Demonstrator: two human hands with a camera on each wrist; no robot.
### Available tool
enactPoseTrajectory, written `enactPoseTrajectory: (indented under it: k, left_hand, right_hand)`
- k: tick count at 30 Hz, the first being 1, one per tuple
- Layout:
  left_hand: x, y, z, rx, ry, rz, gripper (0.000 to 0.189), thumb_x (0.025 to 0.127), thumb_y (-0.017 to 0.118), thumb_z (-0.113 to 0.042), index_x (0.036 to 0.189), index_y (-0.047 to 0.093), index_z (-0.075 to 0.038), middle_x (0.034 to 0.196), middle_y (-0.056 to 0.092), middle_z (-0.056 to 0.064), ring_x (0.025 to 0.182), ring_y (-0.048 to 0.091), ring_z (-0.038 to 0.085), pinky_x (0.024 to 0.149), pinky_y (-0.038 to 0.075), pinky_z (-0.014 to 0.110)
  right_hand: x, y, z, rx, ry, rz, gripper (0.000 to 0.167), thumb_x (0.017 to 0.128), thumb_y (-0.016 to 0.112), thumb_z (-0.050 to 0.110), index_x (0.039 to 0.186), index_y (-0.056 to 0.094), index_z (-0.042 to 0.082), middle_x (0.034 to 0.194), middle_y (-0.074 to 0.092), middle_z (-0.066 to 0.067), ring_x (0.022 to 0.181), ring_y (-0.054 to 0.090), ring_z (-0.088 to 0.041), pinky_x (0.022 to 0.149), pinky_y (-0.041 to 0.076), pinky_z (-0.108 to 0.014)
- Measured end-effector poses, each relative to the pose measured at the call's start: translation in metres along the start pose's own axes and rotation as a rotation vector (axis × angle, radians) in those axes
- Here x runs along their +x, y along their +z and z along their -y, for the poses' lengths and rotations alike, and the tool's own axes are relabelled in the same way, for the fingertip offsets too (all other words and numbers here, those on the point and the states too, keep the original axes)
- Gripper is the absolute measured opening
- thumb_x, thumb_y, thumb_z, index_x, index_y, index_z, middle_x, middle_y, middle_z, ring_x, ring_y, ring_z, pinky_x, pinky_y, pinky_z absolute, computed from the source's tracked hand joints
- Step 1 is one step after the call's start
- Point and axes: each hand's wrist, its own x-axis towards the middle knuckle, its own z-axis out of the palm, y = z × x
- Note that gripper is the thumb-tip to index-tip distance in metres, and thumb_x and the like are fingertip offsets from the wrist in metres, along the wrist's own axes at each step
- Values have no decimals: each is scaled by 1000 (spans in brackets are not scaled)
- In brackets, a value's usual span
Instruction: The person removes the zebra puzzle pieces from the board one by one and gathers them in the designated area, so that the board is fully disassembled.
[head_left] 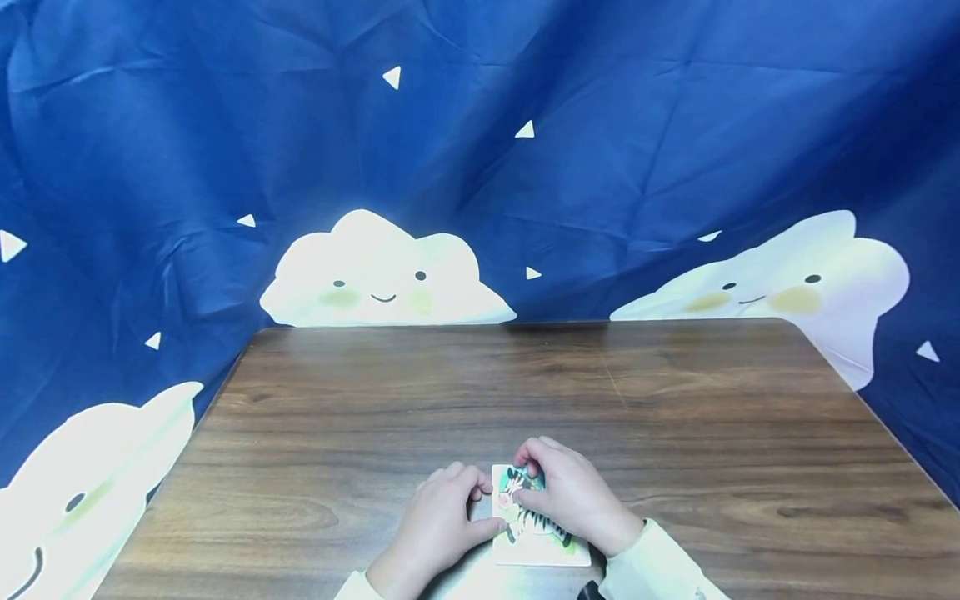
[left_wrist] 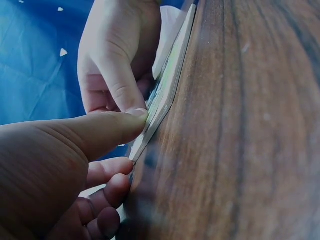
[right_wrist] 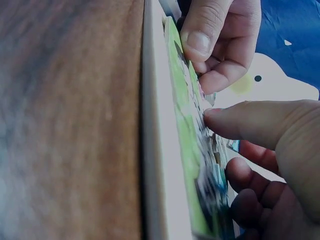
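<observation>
A flat, light-edged zebra puzzle board (head_left: 540, 557) lies on the table near its front edge. Its picture shows a black-and-white striped zebra (head_left: 534, 523) on green and teal. My left hand (head_left: 442, 521) holds the board's left edge, thumb on the face and fingers (left_wrist: 122, 167) along the side. Over the zebra's upper part, my right hand (head_left: 573, 496) has its thumb and bent index finger on either side of a puzzle piece, whose teal corner (right_wrist: 233, 145) stands out from the board. The right hand covers much of the picture's right side.
The dark wood-grain table (head_left: 360, 408) stretches away beyond both hands. Behind it hangs a blue cloth (head_left: 570, 192) with smiling white clouds and small white triangles. Pale sleeves (head_left: 652, 567) cover both wrists.
</observation>
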Motion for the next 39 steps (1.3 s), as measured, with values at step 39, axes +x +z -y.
enactPoseTrajectory:
  k: [39]
  left_hand:
    - [0,0,1,2,13,8,50,74,81,-50,116,70,-25,82,45,-17,75,41,4,69,37,29]
  right_hand:
    - [2,-5,-7,366,23,-126,13,86,74,3,97,76,10,90,73,6,75,60,-3,68,50,-23]
